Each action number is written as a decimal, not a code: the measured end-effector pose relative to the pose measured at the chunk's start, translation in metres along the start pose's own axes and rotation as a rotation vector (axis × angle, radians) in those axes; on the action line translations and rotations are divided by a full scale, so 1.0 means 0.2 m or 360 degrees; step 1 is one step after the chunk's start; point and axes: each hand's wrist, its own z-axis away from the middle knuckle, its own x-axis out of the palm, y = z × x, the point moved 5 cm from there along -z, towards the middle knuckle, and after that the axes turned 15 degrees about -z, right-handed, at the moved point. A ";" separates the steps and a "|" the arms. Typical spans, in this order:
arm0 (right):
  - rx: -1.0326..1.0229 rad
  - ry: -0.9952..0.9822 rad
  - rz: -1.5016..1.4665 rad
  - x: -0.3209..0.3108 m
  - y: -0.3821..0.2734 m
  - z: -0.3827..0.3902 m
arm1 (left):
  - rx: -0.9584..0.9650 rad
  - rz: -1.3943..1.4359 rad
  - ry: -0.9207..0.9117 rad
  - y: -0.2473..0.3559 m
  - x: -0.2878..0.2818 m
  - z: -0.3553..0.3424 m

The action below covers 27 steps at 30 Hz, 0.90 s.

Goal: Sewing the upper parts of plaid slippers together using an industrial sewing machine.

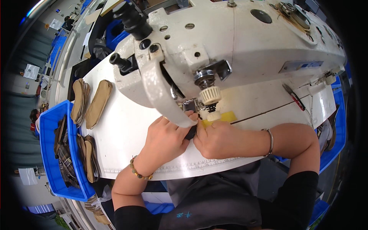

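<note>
Both my hands meet under the head of a white sewing machine [176, 57], close to its needle area. A small dark piece of material [191, 132] shows between them. My left hand [166, 136], with a beaded bracelet at the wrist, has its fingers closed on the piece's left side. My right hand [214, 140], a metal bangle at its wrist, pinches the piece from the right. Just beyond the right knuckles lies a yellow strip [226, 117] on the machine bed. The machine's curved front arm partly hides the fingertips, and most of the dark piece is out of sight.
Stacks of tan, sole-shaped pieces [99, 103] lie on the table's left side. A blue bin [82, 188] holding plaid fabric stands beside them. Red-handled snips [294, 98] rest at the right. A ruler scale [199, 167] runs along the near edge. Another blue bin [340, 132] stands far right.
</note>
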 end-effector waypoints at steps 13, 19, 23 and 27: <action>-0.0082 -0.0046 0.0039 -0.04 -0.08 0.00 | 0.0183 -0.0030 0.0042 0.02 0.01 0.02; -0.0063 -0.0088 0.0004 -0.05 -0.08 -0.01 | 0.0189 -0.0018 0.0113 0.03 0.01 0.02; -0.0065 -0.0127 0.0072 -0.03 -0.07 0.00 | 0.0167 -0.0029 0.0104 0.02 0.02 0.01; 0.0039 -0.0052 0.0111 0.00 -0.02 -0.01 | 0.0130 -0.0100 0.0197 -0.02 0.02 -0.03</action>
